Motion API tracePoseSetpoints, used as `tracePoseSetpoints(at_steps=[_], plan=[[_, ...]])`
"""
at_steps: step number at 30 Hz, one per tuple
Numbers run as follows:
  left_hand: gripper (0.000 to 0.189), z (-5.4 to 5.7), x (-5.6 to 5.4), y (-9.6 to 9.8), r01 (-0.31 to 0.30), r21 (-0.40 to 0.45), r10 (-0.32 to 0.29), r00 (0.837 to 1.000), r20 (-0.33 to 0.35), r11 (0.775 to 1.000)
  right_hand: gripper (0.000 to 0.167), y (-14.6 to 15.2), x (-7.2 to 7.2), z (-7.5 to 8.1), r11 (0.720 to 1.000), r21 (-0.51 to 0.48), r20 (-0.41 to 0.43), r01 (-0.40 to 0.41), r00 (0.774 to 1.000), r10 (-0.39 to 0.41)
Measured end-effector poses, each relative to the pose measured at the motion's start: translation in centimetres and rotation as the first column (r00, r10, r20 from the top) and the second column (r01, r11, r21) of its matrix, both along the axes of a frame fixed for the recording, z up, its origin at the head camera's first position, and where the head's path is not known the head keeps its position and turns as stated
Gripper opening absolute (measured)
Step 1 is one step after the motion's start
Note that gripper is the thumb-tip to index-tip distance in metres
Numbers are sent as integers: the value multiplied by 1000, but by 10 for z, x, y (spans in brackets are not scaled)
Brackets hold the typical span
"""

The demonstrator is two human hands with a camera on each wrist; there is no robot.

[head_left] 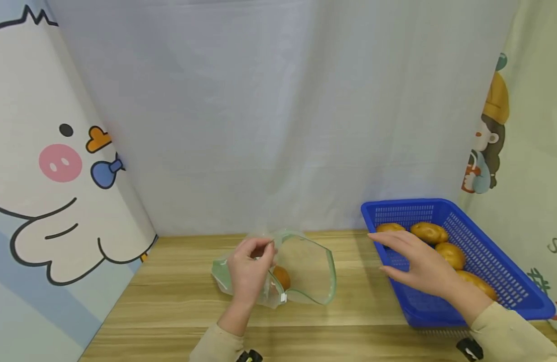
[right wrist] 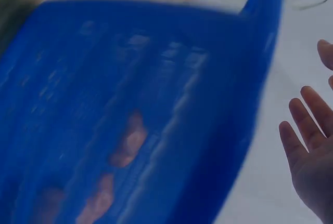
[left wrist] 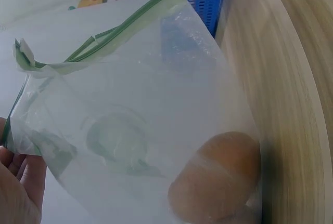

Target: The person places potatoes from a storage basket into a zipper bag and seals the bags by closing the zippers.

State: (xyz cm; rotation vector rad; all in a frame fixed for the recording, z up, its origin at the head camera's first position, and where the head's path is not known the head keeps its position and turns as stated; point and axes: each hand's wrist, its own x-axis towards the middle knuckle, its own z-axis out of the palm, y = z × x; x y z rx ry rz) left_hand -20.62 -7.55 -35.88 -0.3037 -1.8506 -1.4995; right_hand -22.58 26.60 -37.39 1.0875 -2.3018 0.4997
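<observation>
The left hand (head_left: 248,274) is pinching the edge of a clear zip-top bag (head_left: 312,279) between thumb and fingers, so the grip is closing on the plastic near the mouth. The bag's green-trimmed mouth is gaping to the right of that grip, and its white slider (head_left: 284,297) is sitting just below and to the right of the pinching fingers. One potato (head_left: 282,277) is lying inside the bag, just to the right of the hand (the left wrist view is showing it through the film, low down by the tabletop).

Well to the right of the grip, the right hand (head_left: 418,264) is hovering by the left rim of a blue perforated plastic basket (head_left: 484,259), its fingers extending loosely and its thumb standing apart from them. Past that hand, four potatoes (head_left: 428,233) are showing in the basket, the nearest one being partly covered by the right forearm.

Beneath the grip, a wood-grain table (head_left: 169,301) is supporting both bag and basket. Beyond it, a pale curtain (head_left: 260,125) is hanging behind the table. Far to the grip's left, a cartoon-printed cloth (head_left: 15,110) is displaying a big white character with a pink cheek.
</observation>
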Motion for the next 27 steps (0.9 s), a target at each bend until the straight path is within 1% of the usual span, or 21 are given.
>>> tracePoseSetpoints(at_steps=[2,4,7,9,12,15,19,24,27], plan=[[6,0,0,0,-2,-3,2,1000,-3,1000,83,18,0,-3,999,9,12,52,999,-52],[6,-1,0,0,0,-6,0,1000,-7,1000,82,34,2,-5,993,30,44,118,992,-119],[6,-2,0,-1,-5,-11,5,1000,-10,1000,79,57,6,-9,980,50,110,195,974,-199],[6,-2,0,-1,-7,-14,7,1000,-13,1000,77,71,8,-12,972,55,168,230,957,-236],[7,-3,0,-2,-10,-19,10,1000,-18,1000,78,90,8,-18,967,39,235,252,938,-254],[7,-3,0,-2,-6,-18,5,1000,-20,1000,80,108,6,-25,962,32,281,272,921,-270],[7,-2,1,-2,-6,-16,6,1000,-5,1000,82,128,3,-37,956,56,331,286,899,-288],[6,-3,1,-2,1,-6,-1,1000,13,1000,83,142,3,-49,952,76,385,298,872,-303],[6,-4,1,-2,15,8,-15,1000,12,1000,83,147,2,-53,948,90,426,304,849,-312]])
